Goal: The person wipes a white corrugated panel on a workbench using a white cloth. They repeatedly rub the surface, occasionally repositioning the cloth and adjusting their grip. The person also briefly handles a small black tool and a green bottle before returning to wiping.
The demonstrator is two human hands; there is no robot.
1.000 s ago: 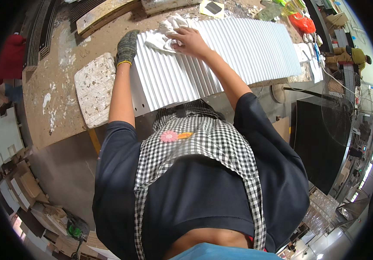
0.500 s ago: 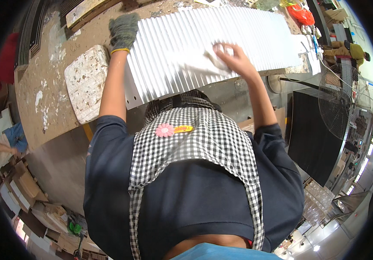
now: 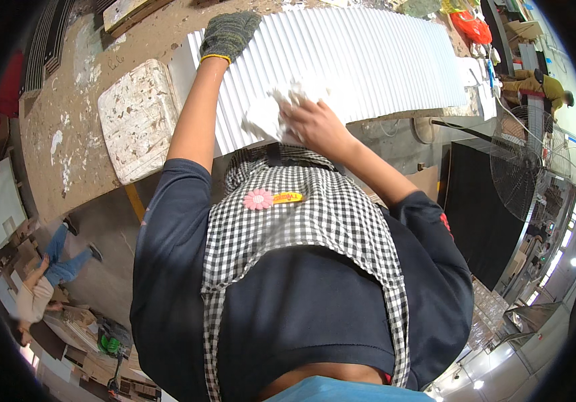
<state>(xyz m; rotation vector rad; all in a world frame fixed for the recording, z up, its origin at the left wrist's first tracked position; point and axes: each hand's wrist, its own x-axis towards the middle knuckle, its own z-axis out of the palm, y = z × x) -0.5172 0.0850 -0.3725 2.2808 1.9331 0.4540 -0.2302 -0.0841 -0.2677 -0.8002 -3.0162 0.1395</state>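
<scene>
A right hand (image 3: 313,124) clutches a white cloth (image 3: 262,118) over a ridged white panel (image 3: 375,63) on a paint-spattered desk (image 3: 47,144). The gloved left hand (image 3: 230,36) rests near the panel's left end, its grip unclear

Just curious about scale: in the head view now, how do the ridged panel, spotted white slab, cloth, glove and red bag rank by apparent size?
1. Ridged panel
2. Spotted white slab
3. Cloth and glove: unsure, since the right hand partly covers the cloth
4. Red bag
</scene>
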